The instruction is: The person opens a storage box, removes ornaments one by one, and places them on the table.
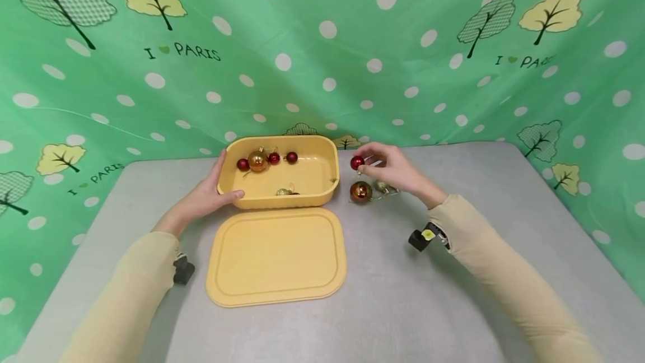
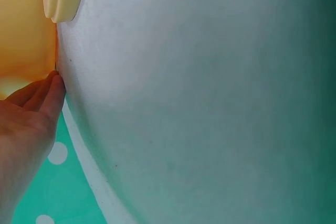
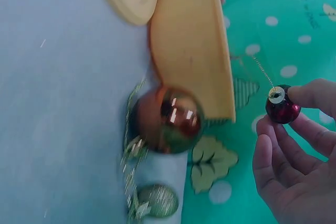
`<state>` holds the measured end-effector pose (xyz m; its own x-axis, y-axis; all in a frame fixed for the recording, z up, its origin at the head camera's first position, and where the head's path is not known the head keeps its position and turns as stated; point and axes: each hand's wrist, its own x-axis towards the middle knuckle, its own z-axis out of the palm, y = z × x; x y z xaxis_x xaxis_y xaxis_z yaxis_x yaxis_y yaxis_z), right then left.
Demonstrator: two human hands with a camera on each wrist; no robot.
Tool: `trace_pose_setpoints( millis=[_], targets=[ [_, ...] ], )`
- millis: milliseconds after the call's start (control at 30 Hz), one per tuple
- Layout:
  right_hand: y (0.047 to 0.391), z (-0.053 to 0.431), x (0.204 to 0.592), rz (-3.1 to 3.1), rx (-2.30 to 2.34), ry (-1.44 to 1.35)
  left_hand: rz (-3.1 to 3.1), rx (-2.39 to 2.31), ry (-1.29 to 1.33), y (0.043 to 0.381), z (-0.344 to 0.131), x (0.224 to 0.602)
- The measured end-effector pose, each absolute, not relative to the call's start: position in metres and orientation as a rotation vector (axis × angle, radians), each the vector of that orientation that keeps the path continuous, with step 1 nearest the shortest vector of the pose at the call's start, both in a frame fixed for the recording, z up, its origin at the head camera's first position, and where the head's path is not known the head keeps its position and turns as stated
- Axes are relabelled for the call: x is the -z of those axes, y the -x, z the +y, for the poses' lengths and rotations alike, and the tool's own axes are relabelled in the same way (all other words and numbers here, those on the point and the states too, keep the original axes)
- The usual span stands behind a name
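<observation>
My right hand (image 1: 390, 167) pinches a small red Christmas bauble (image 1: 357, 162) between thumb and fingertips, just right of the yellow plastic box (image 1: 322, 200). In the right wrist view, the bauble (image 3: 283, 106) has a gold cap and a thin gold string. My left hand (image 1: 209, 192) holds the box at its left end, thumb at the front rim and fingers along the outer wall. Inside the box lie a gold-orange bauble (image 1: 258, 161), several small dark red baubles (image 1: 291, 157) and a glittery gold one (image 1: 283, 191), partly hidden by the front wall.
Below the right hand, a shiny copper-coloured bauble (image 1: 360, 191) and a glittery gold bauble (image 1: 381, 186) with strings lie on the grey table (image 1: 403, 307). A yellow lid (image 1: 276, 256) lies flat before the box. Behind hangs a green dotted cloth (image 1: 302, 83).
</observation>
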<state>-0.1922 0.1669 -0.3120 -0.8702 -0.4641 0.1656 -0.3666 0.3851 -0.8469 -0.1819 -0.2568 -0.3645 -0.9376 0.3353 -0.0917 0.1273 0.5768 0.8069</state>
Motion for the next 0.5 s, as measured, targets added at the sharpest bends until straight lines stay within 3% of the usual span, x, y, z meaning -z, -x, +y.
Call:
trace_pose_setpoints(
  millis=[500],
  targets=[
    [0.188,0.222,0.331,2.651,1.374,0.606,2.589,-1.268,-0.386,0.184,-0.258,0.366]
  ],
)
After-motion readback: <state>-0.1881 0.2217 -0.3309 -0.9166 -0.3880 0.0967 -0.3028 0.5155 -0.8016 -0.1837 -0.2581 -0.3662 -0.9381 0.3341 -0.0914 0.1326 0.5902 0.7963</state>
